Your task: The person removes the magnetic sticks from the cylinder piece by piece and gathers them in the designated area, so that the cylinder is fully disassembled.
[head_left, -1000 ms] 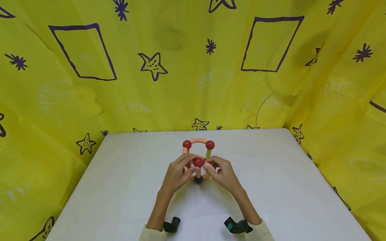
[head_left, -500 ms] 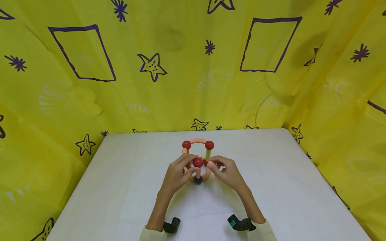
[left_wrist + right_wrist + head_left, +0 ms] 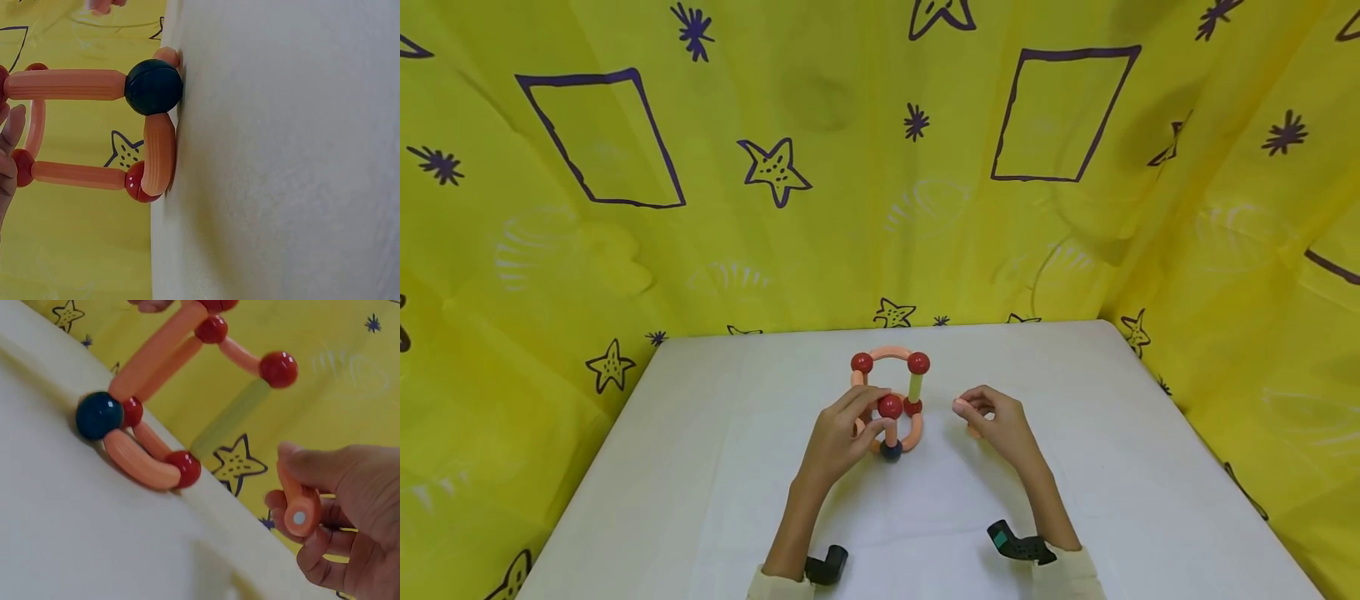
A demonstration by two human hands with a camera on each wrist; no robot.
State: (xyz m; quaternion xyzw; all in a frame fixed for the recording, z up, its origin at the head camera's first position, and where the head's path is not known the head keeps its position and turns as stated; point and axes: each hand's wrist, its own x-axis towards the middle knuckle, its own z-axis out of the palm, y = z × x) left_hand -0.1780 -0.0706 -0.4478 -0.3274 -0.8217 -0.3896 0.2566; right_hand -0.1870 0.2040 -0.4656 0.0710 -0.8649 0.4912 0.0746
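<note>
A frame of magnetic rods and balls stands on the table. My left hand (image 3: pixel 837 433) pinches the red ball (image 3: pixel 890 407) on top of its front upright, a straight orange rod (image 3: pixel 65 85). That rod rises from a dark blue ball (image 3: pixel 100 416), with curved orange rods (image 3: pixel 140 464) joining the balls at the base. At the right side, a yellow-green rod (image 3: pixel 231 419) links a lower red ball (image 3: pixel 185 469) and an upper one (image 3: pixel 279 369). Apart from the frame, to its right, my right hand (image 3: pixel 1006 427) holds a curved orange magnetic rod (image 3: pixel 300 505), its silvery magnet end showing.
The white table (image 3: pixel 700 500) runs back to a yellow patterned curtain (image 3: pixel 850 242), which also hangs along both sides. Each wrist wears a black camera mount, one on the left wrist (image 3: pixel 826 567) and another on the right (image 3: pixel 1021 545).
My right hand has moved right, away from the frame, carrying the curved orange rod from beside the front red ball. The left hand keeps its hold on that ball.
</note>
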